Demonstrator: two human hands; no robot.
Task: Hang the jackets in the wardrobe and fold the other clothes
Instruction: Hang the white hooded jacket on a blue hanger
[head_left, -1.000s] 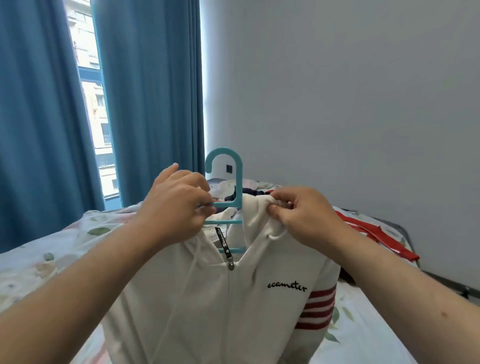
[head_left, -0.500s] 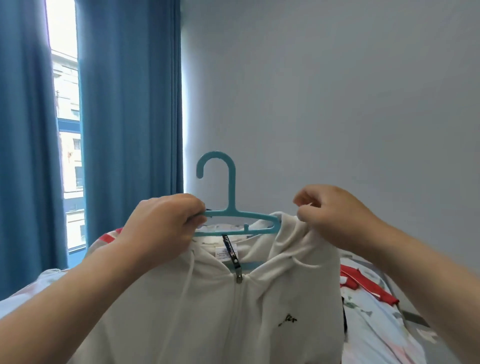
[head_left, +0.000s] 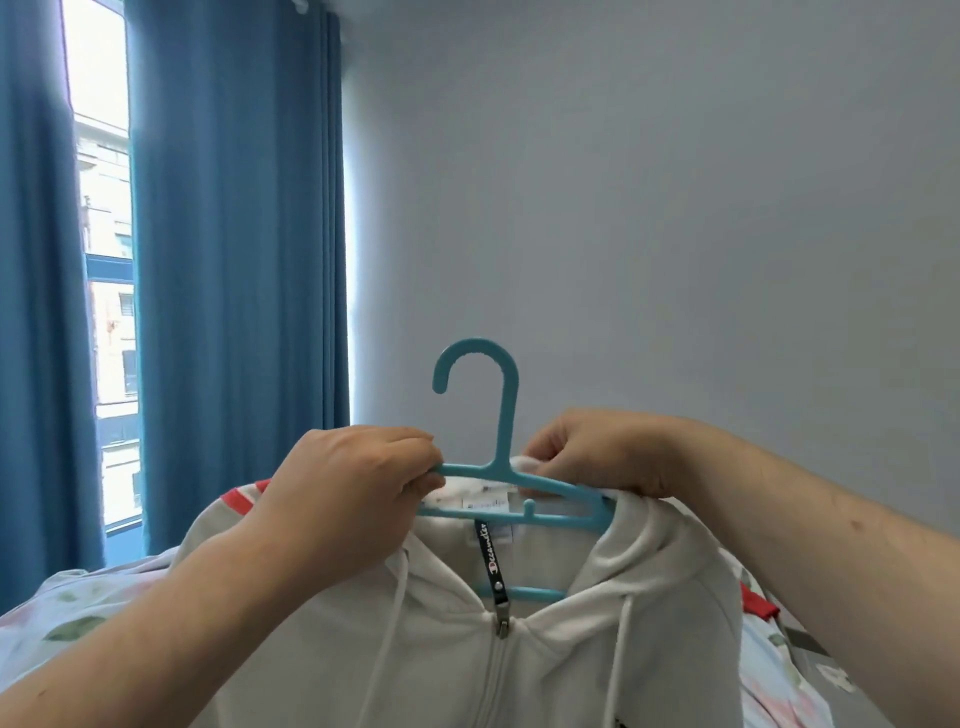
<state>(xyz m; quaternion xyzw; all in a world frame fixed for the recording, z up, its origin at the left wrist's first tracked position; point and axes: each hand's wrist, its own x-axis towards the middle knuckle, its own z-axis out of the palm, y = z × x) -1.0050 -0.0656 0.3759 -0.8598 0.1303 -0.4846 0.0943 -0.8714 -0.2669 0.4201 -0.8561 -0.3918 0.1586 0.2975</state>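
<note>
Framing the far left, blue curtains (head_left: 234, 260) part on a bright window (head_left: 101, 156), with a floral-covered bed (head_left: 62, 618) low beneath them. Nearer, the left hand (head_left: 353, 488) curls its fingers round the left arm of a turquoise hanger (head_left: 506, 415), apparently to brace the frame while the garment is dressed onto it. The hanger stands upright, its hook at the top opening to the left. Its shoulder bar runs left to right, dipping slightly at the right end.

A white zip jacket (head_left: 571, 675) is draped on it in mid-air above the bed. The collar is uppermost, the zip faces the wearer of the camera, and the jacket's length falls straight down out of view. Just right of the hanger's stem, the right hand (head_left: 608, 452) pinches a fold of white fabric against the bar, seemingly to seat the neck or hood over that shoulder. A red garment (head_left: 759, 608) shows on the bed at far right. No wardrobe is in view.
</note>
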